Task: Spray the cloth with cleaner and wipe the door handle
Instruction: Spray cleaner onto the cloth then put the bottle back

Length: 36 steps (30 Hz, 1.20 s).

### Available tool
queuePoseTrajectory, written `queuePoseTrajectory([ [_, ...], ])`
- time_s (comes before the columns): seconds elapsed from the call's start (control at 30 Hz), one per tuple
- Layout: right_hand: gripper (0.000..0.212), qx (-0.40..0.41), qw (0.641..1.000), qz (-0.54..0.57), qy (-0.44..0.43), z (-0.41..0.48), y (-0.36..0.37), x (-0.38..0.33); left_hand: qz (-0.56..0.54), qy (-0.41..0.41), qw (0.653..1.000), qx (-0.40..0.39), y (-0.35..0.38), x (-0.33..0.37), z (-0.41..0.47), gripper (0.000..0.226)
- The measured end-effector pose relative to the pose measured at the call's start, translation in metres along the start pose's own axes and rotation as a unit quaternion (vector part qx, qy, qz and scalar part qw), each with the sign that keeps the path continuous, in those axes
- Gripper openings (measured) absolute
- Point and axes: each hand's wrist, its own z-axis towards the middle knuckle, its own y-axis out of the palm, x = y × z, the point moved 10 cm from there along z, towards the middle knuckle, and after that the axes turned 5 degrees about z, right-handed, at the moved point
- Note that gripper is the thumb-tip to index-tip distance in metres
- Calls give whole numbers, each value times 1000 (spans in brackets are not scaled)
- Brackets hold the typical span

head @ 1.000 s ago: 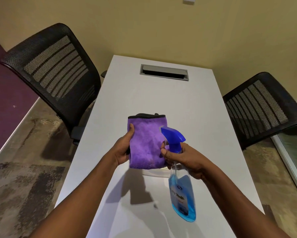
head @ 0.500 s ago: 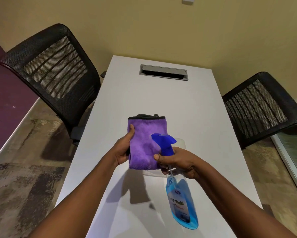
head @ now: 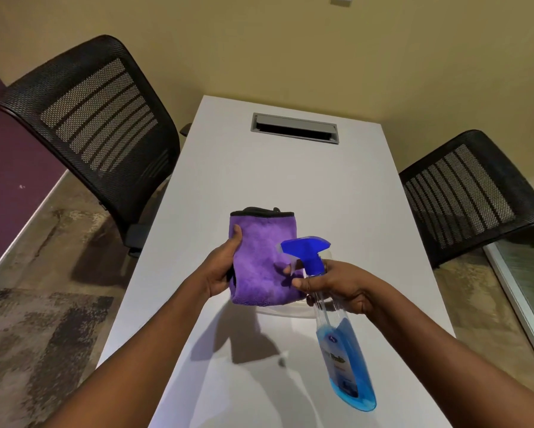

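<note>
Both hands are up over the white bench (head: 290, 180), and both are busy. The left hand (head: 221, 270) grips the folded purple cloth (head: 259, 254) by its left edge, thumb flat on the front face, the other fingers hidden behind. The cloth hangs above the middle of the bench, black trim along its top edge, lower fold just clear of the surface.

The right hand (head: 340, 288) curls around the neck of the spray bottle (head: 343, 350), with one fingertip showing at the trigger. The bottle tilts, base towards the camera, and blue cleaner pools in its lower half. Its blue spray head (head: 306, 247) sits just beside the cloth's right edge, nozzle turned towards the purple face.

Plenty of bare bench lies beyond the cloth, running up to the grey cable slot (head: 295, 132) near the far end, which stands close to the tan wall (head: 259, 41). More bare surface stretches below the forearms, marked only by their shadows.

The sides are tighter. A black mesh chair (head: 99, 118) crowds the bench's left edge, its back leaning in towards the far corner. A second mesh chair (head: 466, 193) stands just off the right edge. Patterned carpet (head: 43, 304) shows open on the near left, bounded by a dark purple wall (head: 6, 165). On the near right, a pale-framed glass panel (head: 525, 288) hems in a narrow strip of floor.
</note>
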Motion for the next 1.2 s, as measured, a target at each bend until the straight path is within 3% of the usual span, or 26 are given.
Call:
queuePoseTrajectory([
  [0.13,17,8,998,-45,35,6,-9,-1,10,-2,1000,-3,2,-7,-2,66],
  [0.47,36,-48,964,-215,146,1,-20,-11,22,-20,1000,5,2,-31,-8,64],
  [0.6,48,-98,959,-155,218,-6,-9,-5,16,-28,999,2,1,-36,-11,64],
  [0.77,69,-105,958,-43,265,-7,3,8,16,-38,999,3,-2,-41,-14,63],
  [1.0,52,-133,950,45,278,-7,17,19,27,-45,999,3,-5,-49,-12,67],
  [1.2,57,-152,955,59,247,-8,20,14,22,-45,999,-2,-5,-50,-11,65],
])
